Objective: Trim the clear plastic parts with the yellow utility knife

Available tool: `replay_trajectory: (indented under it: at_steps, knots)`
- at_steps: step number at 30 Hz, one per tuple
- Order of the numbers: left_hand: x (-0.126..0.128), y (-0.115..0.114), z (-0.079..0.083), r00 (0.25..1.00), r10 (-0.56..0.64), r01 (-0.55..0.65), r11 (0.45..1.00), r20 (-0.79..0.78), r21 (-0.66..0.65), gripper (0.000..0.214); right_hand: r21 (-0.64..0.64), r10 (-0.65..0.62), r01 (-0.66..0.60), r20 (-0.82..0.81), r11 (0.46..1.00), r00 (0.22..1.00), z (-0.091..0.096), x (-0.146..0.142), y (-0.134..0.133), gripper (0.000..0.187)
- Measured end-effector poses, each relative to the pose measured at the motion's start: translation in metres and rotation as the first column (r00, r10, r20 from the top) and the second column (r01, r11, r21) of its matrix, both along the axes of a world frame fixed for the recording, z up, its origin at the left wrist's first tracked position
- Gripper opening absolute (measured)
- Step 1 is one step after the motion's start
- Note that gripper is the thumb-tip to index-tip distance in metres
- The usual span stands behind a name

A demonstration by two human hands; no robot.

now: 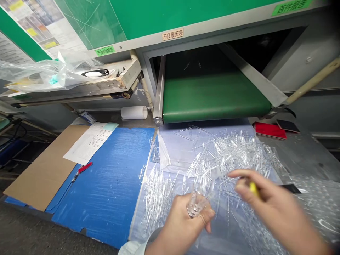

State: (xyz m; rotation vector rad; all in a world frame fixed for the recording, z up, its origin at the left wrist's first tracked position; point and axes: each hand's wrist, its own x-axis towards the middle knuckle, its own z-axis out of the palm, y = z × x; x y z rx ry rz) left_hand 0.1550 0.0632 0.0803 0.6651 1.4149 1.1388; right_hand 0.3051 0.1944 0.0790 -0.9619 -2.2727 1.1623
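Your left hand (179, 226) is closed narrowly around a clump of clear moulded plastic pieces (196, 205). Your right hand (276, 207) is motion-blurred and curled narrowly, with a yellow object (253, 188) between thumb and fingers; you cannot tell exactly what that object is.

A heap of the same clear pieces (233, 156) spreads across a clear plastic sheet (175, 152) on the desk (301, 152), directly beneath and beyond both hands. A smaller drift of pieces (156, 198) lies to the left of your left hand, near the sheet's left edge.

Open room: the blue corrugated board (103, 187) gives an uncovered stretch left of the sheet, and its left edge overlaps a brown cardboard sheet (45, 166). Printed papers (89, 143) and a red-handled tool (85, 167) lie on these boards. To the right, bubble wrap (318, 202) borders the heap — a black strip (292, 188) lies at its far edge.

Far side: a green conveyor belt (215, 101) ends just beyond the sheet, inside an open metal housing (265, 60). A white roll (134, 112) stands left of the belt end, beneath a crumpled plastic bag (47, 76). A red folder (269, 130) and a black pad (288, 125) lie far right — both well apart from your hands.
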Motion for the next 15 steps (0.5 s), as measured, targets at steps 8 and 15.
replay_trajectory:
  at_steps: [8,15]
  knots:
    - [0.008,0.006,-0.047,0.881,0.083,-0.041,0.994,0.465,-0.100,0.044,-0.105,0.004,0.036,0.360,0.994,0.933,-0.060,0.043,-0.004,0.033]
    - [0.008,-0.007,-0.070,0.694,0.186,-0.058,0.977,0.696,-0.204,0.030,-0.045,-0.025,0.066,0.615,0.997,0.788,-0.094,0.096,-0.006,0.026]
